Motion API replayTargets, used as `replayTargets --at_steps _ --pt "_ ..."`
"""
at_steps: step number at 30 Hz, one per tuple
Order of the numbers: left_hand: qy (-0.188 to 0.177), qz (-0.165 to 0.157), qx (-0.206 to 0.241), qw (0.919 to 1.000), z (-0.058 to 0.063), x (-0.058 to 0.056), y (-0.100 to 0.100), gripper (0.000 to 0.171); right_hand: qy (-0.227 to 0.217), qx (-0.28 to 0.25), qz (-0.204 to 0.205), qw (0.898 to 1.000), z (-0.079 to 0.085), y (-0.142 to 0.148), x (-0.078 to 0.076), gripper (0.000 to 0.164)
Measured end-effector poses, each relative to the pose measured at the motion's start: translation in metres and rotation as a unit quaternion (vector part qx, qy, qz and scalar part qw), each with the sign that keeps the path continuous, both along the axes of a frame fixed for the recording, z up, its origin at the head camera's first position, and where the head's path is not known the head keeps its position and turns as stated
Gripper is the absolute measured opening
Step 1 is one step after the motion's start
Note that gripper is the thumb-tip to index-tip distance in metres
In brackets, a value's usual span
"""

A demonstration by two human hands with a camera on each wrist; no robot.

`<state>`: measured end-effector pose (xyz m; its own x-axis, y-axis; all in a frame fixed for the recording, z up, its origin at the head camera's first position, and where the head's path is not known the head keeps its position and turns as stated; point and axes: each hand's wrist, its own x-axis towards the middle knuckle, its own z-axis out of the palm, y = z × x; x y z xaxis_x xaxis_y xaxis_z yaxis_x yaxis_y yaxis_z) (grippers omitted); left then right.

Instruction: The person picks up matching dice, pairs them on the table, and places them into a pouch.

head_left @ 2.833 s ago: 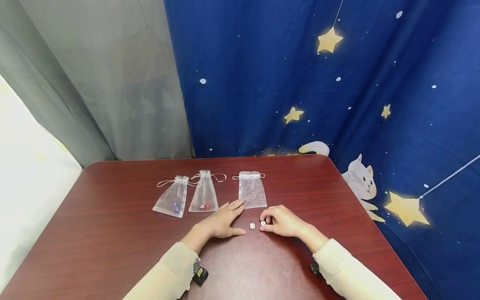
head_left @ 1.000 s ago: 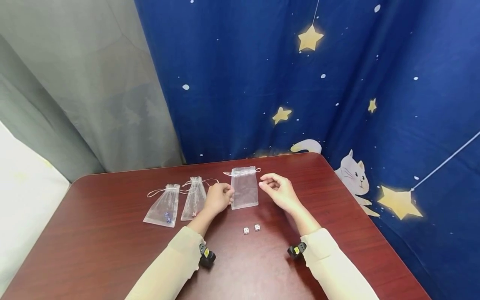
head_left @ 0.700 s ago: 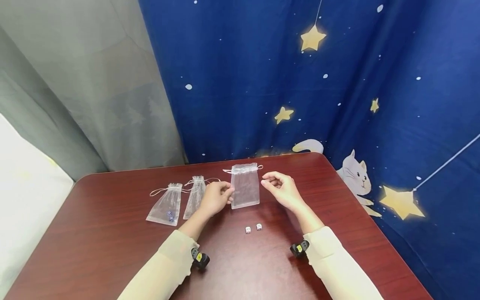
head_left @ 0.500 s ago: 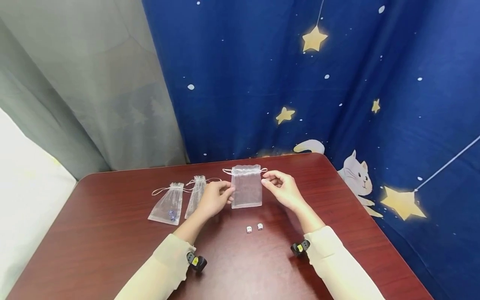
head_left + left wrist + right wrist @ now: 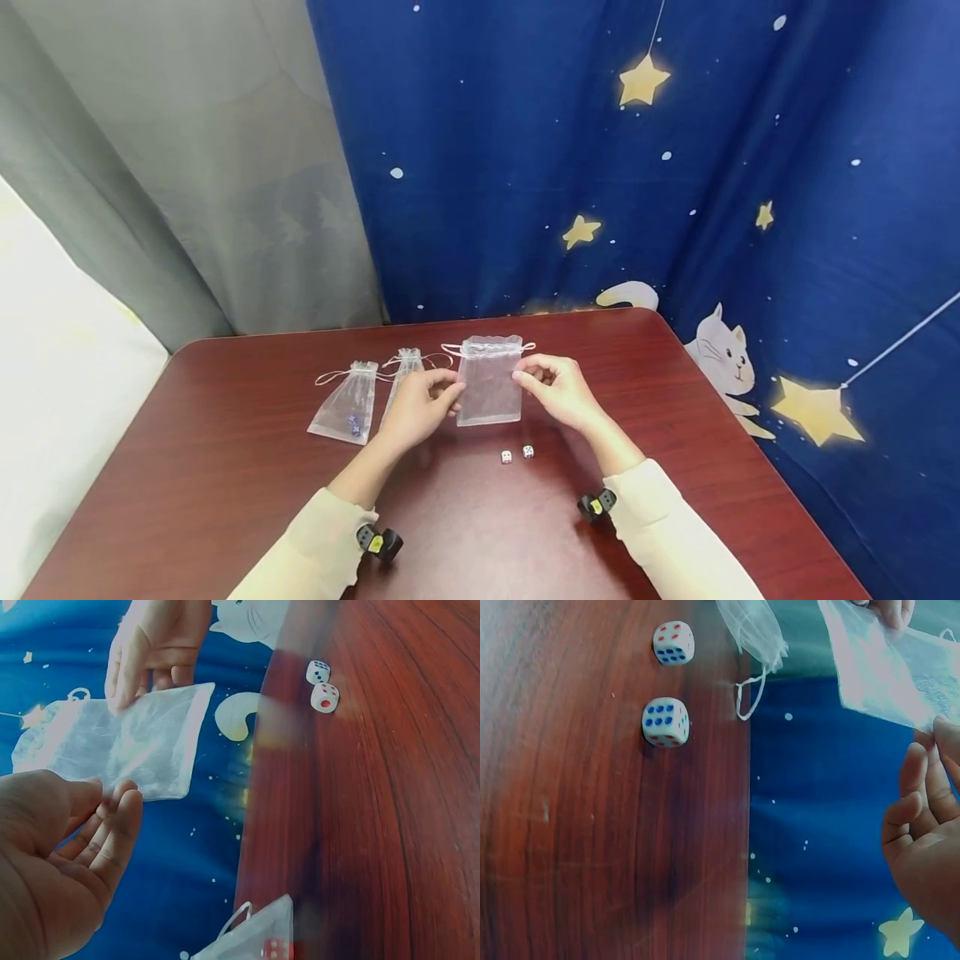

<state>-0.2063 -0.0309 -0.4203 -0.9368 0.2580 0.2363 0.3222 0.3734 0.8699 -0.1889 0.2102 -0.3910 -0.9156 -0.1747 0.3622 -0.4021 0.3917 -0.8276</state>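
Note:
A sheer white drawstring bag is held up off the table between both hands, its gathered top away from me. My left hand pinches its left edge; my right hand pinches its right edge, as the right wrist view also shows. No contents can be seen in this bag. Two white dice lie on the table just nearer to me, and in the right wrist view a white die shows blue and red pips.
Left of my hands lies a drawstring bag with blue dice inside. Another bag beside it is partly hidden by my left hand; a red die shows in it in the left wrist view. The table ends at a curtain.
My right hand has let go of a white die and moved to the bag's right edge. My left hand has gone from lying flat to pinching the left edge. The bag has risen.

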Motion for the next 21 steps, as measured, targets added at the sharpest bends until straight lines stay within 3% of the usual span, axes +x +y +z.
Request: replayTargets --at_steps 4,8,11,16,18,21 --pt "0.029 0.010 -0.006 0.9995 0.000 0.002 -0.010 0.015 0.003 0.002 0.003 1.000 -0.003 -0.003 0.000 0.005" --pt "0.117 0.039 -0.017 0.9923 0.006 0.003 -0.021 0.028 0.006 0.003 0.001 1.000 -0.006 -0.004 0.000 0.004" --pt "0.193 0.052 -0.040 0.9791 0.017 0.005 -0.028 0.036 0.001 0.005 0.002 1.000 -0.004 -0.006 0.001 0.005" --pt "0.300 0.044 -0.132 0.9436 0.036 0.011 -0.033 0.039 0.003 0.006 0.009 1.000 -0.027 -0.004 -0.013 0.005" --pt "0.321 0.023 -0.155 0.9339 0.040 0.012 -0.035 0.038 0.006 0.006 0.018 1.000 -0.037 -0.003 -0.019 0.006" --pt "0.331 -0.018 -0.168 0.9283 0.040 0.014 -0.038 0.034 0.005 0.001 0.039 0.999 -0.037 -0.005 -0.018 0.006"
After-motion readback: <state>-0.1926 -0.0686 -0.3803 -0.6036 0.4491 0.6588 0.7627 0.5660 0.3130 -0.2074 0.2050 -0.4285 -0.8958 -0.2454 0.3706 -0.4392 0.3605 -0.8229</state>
